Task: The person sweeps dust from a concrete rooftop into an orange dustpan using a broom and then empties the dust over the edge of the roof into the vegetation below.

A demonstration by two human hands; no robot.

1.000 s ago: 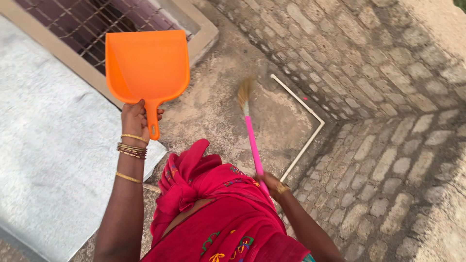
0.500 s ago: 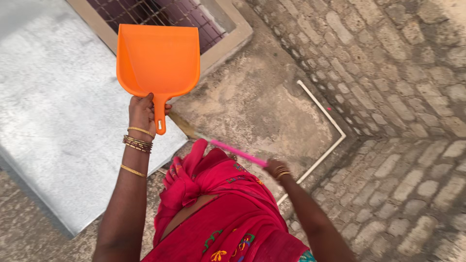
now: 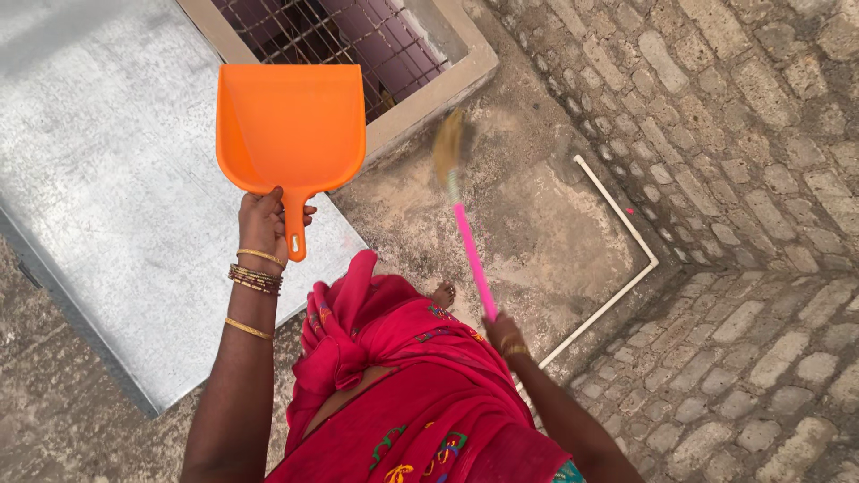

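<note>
Gripping an orange dustpan [image 3: 291,125] by its handle, the left hand [image 3: 262,219] holds it raised over the metal sheet [image 3: 107,179]; right hand [image 3: 503,333] is closed round the pink broom [image 3: 465,228], bristles blurred over the concrete floor [image 3: 528,224] near the grate's [image 3: 358,36] edge

Dustpan [image 3: 291,125] left of broom [image 3: 465,224], grate [image 3: 358,40] behind both

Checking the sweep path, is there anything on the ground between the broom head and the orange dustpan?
Nothing visible. The broom bristles sweep bare concrete floor; the dustpan is held up in the left hand, off the ground, over the metal sheet.
</note>
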